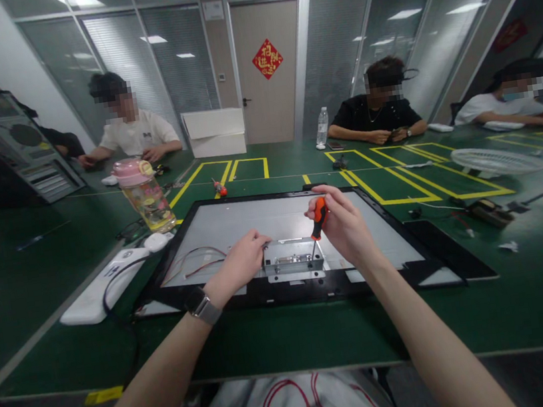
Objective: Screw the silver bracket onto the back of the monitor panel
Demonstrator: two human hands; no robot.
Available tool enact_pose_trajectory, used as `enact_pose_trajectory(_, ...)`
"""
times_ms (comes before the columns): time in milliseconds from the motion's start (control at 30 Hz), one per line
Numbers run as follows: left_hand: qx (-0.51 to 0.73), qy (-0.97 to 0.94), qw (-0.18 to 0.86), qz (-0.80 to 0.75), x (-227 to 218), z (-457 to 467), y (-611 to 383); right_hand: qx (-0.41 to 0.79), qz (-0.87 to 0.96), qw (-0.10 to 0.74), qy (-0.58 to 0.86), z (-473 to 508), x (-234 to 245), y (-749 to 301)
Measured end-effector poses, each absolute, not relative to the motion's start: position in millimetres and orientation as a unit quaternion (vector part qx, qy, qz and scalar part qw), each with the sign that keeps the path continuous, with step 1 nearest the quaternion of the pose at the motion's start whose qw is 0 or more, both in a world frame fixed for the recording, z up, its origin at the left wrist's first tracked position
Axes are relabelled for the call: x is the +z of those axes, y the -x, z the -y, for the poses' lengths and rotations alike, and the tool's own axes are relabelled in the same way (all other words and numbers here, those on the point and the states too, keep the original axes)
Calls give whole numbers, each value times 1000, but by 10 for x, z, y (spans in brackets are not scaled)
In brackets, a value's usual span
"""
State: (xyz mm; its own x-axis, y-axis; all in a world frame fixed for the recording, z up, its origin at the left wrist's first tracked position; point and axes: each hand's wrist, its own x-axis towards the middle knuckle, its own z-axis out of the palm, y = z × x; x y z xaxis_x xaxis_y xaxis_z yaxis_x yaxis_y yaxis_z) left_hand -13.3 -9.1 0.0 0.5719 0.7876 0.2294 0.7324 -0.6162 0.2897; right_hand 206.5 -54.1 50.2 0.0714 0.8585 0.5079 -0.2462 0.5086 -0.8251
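1. Right hand [348, 225] has its fingers closed around an orange-and-black screwdriver [321, 212], handle tilted, shaft pointing down.
2. Tip's at the right end of the metal bracket [293, 269], just below those fingers.
3. Left hand [242, 260] is at the bracket's left end, fingers bent; can't tell if they're pinching it.
4. Bracket's on the flat panel [247, 215].

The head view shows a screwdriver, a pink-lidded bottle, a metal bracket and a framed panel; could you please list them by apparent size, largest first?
1. Framed panel
2. Pink-lidded bottle
3. Metal bracket
4. Screwdriver, its handle partly covered by fingers
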Motion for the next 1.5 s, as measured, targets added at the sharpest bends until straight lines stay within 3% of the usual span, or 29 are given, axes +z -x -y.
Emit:
enact_pose_trajectory(267,167,-882,82,-433,29,110,122,352,579,666,313,532,473,-2053)
enact_pose_trajectory(467,167,-883,78,-432,18,106,123,410,564,659,283,550,491,-2035)
enact_pose_trajectory(1067,166,-882,81,-433,26,110,124,362,572,671,301,537,469,-2060)
enact_pose_trajectory(1300,160,-883,73,-436,24,117,125,451,558,652,248,572,506,-2040)
enact_pose_trajectory(1500,166,-883,79,-432,2,101,131,389,555,679,282,554,484,-2063)
